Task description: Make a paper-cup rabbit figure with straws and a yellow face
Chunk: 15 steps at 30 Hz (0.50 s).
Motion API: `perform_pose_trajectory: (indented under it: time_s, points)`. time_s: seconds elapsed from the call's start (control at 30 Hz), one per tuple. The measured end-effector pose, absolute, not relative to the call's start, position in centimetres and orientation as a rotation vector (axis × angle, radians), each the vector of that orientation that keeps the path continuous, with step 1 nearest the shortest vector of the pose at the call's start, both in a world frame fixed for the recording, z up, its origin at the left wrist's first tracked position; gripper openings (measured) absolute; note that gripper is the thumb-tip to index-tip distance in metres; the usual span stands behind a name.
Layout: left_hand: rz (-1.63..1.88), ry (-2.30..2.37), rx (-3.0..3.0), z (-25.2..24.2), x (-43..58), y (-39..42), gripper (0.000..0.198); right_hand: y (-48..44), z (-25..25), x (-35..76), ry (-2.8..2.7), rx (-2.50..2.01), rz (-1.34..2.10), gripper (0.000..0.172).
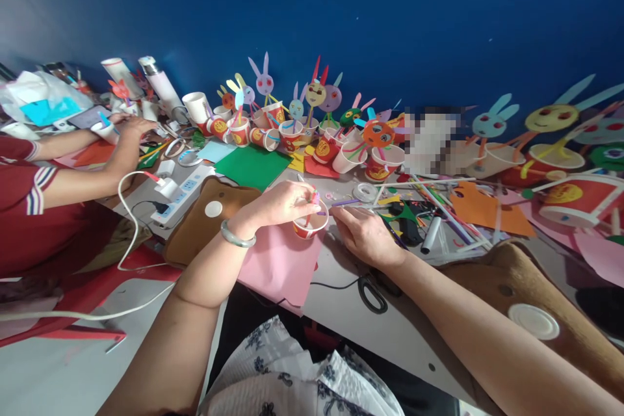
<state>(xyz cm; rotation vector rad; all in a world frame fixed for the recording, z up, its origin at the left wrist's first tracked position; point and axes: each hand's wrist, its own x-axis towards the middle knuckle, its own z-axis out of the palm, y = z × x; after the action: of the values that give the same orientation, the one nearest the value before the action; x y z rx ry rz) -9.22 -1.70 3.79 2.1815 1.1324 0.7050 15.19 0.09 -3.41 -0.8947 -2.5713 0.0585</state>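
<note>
My left hand (291, 203), with a bangle on the wrist, is closed in a pinch above the rim of a red and white paper cup (311, 229). A small pink and green piece (316, 196) shows at its fingertips; its kind is unclear. Inside the cup are thin coloured strips, partly hidden by the fingers. To the right of the cup, my right hand (365, 234) rests low over the table, fingers stretched toward the cup. Just beyond its fingertips lies a purple straw (347, 202). Under the left forearm and cup is pink paper (283, 260).
Paper cups with bunny-faced figures, one orange-faced (378, 134), line the blue wall. Black scissors (373, 294), a tape roll (364, 192), a marker (431, 235) and orange paper (487, 208) lie nearby. A power strip (184, 195) and a co-worker's arm (92, 185) are left.
</note>
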Motion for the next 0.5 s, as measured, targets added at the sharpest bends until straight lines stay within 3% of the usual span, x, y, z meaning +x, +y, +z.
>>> perform_pose_trajectory:
  time_s: [0.5]
  points:
    - [0.599, 1.169, 2.187, 4.03, -9.27, -2.00, 0.023, -0.04, -3.44, 14.91, -2.322, -0.599, -0.099, 0.022]
